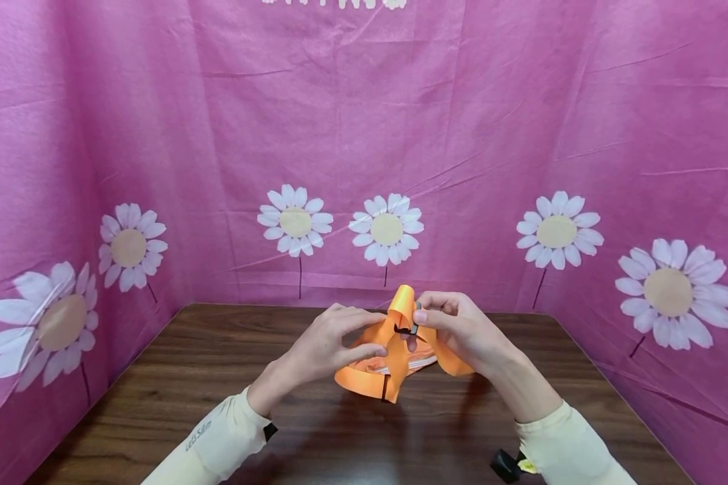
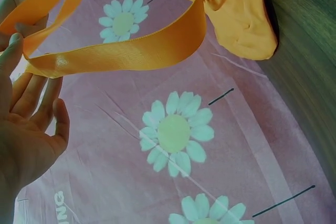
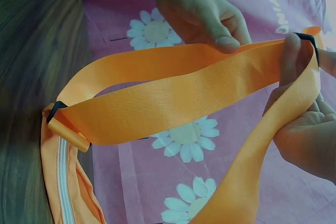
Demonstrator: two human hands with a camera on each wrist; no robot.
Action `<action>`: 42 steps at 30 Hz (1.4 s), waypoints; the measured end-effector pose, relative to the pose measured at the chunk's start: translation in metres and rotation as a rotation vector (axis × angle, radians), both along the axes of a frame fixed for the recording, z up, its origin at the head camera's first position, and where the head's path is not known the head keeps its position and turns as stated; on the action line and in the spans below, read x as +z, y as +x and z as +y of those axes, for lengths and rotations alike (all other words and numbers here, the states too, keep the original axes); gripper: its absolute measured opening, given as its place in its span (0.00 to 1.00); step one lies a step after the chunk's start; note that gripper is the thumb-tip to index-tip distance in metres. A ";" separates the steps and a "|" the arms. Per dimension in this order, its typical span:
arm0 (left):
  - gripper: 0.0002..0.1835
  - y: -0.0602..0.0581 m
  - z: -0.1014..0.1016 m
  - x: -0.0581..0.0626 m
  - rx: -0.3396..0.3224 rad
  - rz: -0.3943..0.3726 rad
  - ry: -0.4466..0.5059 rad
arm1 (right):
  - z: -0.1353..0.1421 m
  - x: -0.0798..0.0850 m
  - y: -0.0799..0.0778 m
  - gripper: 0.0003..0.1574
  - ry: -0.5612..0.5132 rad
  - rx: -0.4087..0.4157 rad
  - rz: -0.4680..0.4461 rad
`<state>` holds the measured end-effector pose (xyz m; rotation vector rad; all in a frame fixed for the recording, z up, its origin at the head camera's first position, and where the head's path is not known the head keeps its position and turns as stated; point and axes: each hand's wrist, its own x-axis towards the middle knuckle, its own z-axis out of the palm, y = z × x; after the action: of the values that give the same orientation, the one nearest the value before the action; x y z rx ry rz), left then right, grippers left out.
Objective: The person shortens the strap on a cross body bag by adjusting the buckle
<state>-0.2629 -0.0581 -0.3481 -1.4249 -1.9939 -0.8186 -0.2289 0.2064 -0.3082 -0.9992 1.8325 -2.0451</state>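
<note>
An orange fabric pouch [image 1: 415, 360] with a white zipper [image 3: 64, 182] is joined to a wide orange strap [image 3: 168, 103]. My right hand [image 1: 464, 327] pinches a dark slide buckle [image 1: 408, 330] where the strap loops through it, and a length of strap hangs below. Opposite, my left hand [image 1: 334, 337] holds its thumb and index finger apart beside the strap. Its fingertips meet the folded strap in the left wrist view, where the left hand [image 2: 31, 135] has loosely extended fingers. A second black strap loop [image 3: 56, 111] sits by the pouch.
A dark wood-grain table [image 1: 315, 444] lies under the hands. Pink cloth [image 1: 461, 135] with printed daisies surrounds it at the back and both sides. A black strap end [image 1: 506, 465] hangs by the right sleeve [image 1: 570, 444].
</note>
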 end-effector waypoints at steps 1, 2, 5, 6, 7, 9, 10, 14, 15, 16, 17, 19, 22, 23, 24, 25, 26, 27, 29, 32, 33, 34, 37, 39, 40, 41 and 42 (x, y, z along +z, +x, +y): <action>0.27 0.000 0.000 0.000 -0.001 -0.002 -0.002 | 0.001 0.001 0.000 0.09 -0.011 -0.001 0.002; 0.27 -0.001 0.000 -0.001 -0.005 -0.003 -0.005 | 0.001 0.001 0.001 0.09 -0.025 -0.004 -0.003; 0.27 -0.002 -0.001 -0.001 -0.019 -0.023 -0.017 | 0.003 0.003 0.002 0.10 -0.073 -0.007 -0.017; 0.27 -0.003 -0.001 -0.002 -0.024 -0.031 -0.021 | 0.004 0.003 0.002 0.10 -0.086 -0.006 -0.019; 0.27 -0.004 -0.001 -0.002 -0.028 -0.036 -0.024 | 0.005 0.003 0.003 0.11 -0.094 -0.007 -0.018; 0.27 -0.005 -0.002 -0.002 -0.035 -0.050 -0.028 | 0.007 0.004 0.003 0.12 -0.113 -0.012 -0.020; 0.27 -0.005 -0.002 -0.002 -0.037 -0.051 -0.029 | 0.007 0.005 0.003 0.12 -0.121 -0.017 -0.022; 0.27 -0.008 -0.002 -0.003 -0.034 -0.024 -0.031 | 0.011 0.007 0.002 0.15 -0.175 -0.037 -0.028; 0.27 -0.009 -0.002 -0.003 -0.031 -0.015 -0.034 | 0.012 0.008 0.002 0.15 -0.192 -0.043 -0.035; 0.26 -0.010 -0.002 -0.004 -0.027 -0.005 -0.040 | 0.013 0.008 0.002 0.16 -0.207 -0.049 -0.041; 0.26 -0.011 -0.002 -0.004 -0.024 0.004 -0.044 | 0.014 0.009 0.002 0.16 -0.222 -0.057 -0.047; 0.26 -0.013 -0.002 -0.005 -0.022 0.010 -0.054 | 0.016 0.011 0.002 0.17 -0.252 -0.072 -0.063; 0.26 -0.016 -0.003 -0.006 -0.023 0.017 -0.065 | 0.019 0.013 0.002 0.18 -0.289 -0.093 -0.071; 0.27 -0.017 -0.003 -0.006 -0.024 0.020 -0.067 | 0.020 0.013 0.002 0.19 -0.301 -0.098 -0.072; 0.27 -0.018 -0.004 -0.006 -0.024 0.019 -0.071 | 0.021 0.014 0.002 0.19 -0.315 -0.096 -0.075; 0.27 -0.019 -0.004 -0.006 -0.023 0.017 -0.076 | 0.021 0.014 0.002 0.19 -0.324 -0.094 -0.076; 0.27 -0.020 -0.005 -0.006 -0.023 0.015 -0.079 | 0.022 0.014 0.002 0.19 -0.330 -0.095 -0.078; 0.27 -0.021 -0.005 -0.006 -0.021 0.017 -0.083 | 0.022 0.014 0.002 0.19 -0.335 -0.095 -0.081; 0.28 -0.022 -0.007 -0.006 -0.018 0.016 -0.091 | 0.022 0.013 0.002 0.18 -0.338 -0.096 -0.087; 0.29 -0.022 -0.010 -0.005 -0.009 0.004 -0.101 | 0.022 0.012 0.001 0.18 -0.333 -0.114 -0.088; 0.29 -0.022 -0.011 -0.005 -0.006 -0.001 -0.106 | 0.022 0.012 0.001 0.17 -0.326 -0.124 -0.084; 0.29 -0.022 -0.012 -0.004 -0.005 -0.007 -0.113 | 0.022 0.011 0.001 0.17 -0.310 -0.134 -0.070; 0.30 -0.020 -0.015 -0.002 -0.003 -0.019 -0.138 | 0.021 0.010 0.000 0.14 -0.222 -0.164 -0.024; 0.32 -0.018 -0.017 0.001 0.001 -0.005 -0.145 | 0.019 0.009 -0.001 0.12 -0.141 -0.193 0.006; 0.32 -0.016 -0.017 0.002 0.006 0.007 -0.142 | 0.018 0.008 -0.002 0.11 -0.095 -0.208 0.026; 0.33 -0.015 -0.017 0.003 0.012 0.022 -0.136 | 0.017 0.008 -0.002 0.10 -0.048 -0.222 0.032; 0.34 -0.013 -0.017 0.004 0.017 0.041 -0.127 | 0.016 0.007 -0.003 0.10 -0.002 -0.232 0.037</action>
<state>-0.2763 -0.0751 -0.3439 -1.4803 -2.0555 -0.6601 -0.2315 0.2219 -0.3014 -0.8650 2.0505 -2.1703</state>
